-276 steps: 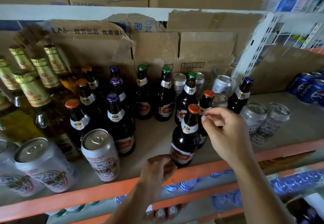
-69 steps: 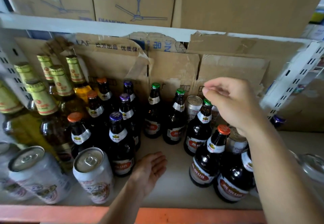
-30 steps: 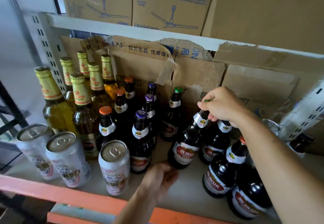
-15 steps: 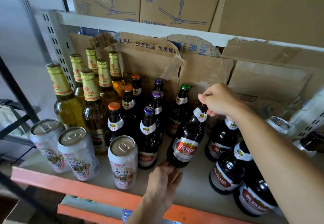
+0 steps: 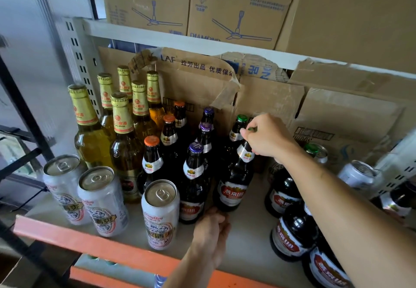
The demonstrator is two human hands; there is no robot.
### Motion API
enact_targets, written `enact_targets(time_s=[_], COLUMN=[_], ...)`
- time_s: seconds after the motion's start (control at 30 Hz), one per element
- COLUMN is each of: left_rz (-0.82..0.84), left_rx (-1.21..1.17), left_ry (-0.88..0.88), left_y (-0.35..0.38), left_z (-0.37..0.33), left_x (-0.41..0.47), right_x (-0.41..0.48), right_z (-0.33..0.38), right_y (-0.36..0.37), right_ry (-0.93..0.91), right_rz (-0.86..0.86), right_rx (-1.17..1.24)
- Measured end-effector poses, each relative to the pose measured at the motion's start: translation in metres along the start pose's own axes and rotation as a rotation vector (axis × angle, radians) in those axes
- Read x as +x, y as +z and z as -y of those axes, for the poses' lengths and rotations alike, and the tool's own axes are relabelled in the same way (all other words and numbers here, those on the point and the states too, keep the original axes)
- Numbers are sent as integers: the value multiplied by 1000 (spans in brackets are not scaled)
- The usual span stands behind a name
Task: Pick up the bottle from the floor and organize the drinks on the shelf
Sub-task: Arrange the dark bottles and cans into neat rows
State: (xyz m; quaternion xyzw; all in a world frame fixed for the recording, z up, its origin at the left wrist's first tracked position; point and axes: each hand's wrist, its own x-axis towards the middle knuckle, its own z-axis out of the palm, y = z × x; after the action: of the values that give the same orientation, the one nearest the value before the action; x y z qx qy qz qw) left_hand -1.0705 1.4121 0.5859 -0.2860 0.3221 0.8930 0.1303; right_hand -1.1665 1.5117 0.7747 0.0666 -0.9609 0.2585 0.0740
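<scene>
My right hand (image 5: pixel 269 138) pinches the green cap of a dark beer bottle (image 5: pixel 234 184) with a red label, which stands slightly tilted on the shelf (image 5: pixel 245 238). My left hand (image 5: pixel 211 233) rests on the shelf at the bottle's base, fingers curled against its lower edge. To the left stand rows of dark bottles (image 5: pixel 193 175) with orange and purple caps. Another green-capped bottle (image 5: pixel 238 127) stands just behind the held one.
Tall gold-foil bottles (image 5: pixel 122 134) fill the back left. Three white cans (image 5: pixel 102 200) line the front left near the orange shelf edge (image 5: pixel 96 242). More dark bottles (image 5: pixel 292 231) and cans (image 5: pixel 358 175) crowd the right. Torn cardboard (image 5: pixel 270 98) backs the shelf.
The green-capped bottle in my right hand has shifted left, close beside the purple-capped row. My left hand stays at its base. The view has moved in closer.
</scene>
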Motion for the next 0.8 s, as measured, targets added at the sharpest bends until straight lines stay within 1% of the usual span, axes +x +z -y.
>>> enact_targets(time_s=[0.17,0.33,0.53,0.7,0.8], left_rz=[41,59,62,70,101], left_rx=[11,-13,-25,-5,20], left_ry=[-21,-36,-28,-28,-47], left_y=[-1,-2,-3,-2,-1], left_z=[-1,-1,2,3,8], left_x=[0,4,10,7,4], right_x=[1,-1,-4,-9,-14], right_z=[6,15,17,8,-1], right_y=[7,13,11,3,-4], right_ry=[-5,-37,-92,-102,-89], right_rz=[35,11,72,131,132], right_rx=[-53,-111,-121,-24,47])
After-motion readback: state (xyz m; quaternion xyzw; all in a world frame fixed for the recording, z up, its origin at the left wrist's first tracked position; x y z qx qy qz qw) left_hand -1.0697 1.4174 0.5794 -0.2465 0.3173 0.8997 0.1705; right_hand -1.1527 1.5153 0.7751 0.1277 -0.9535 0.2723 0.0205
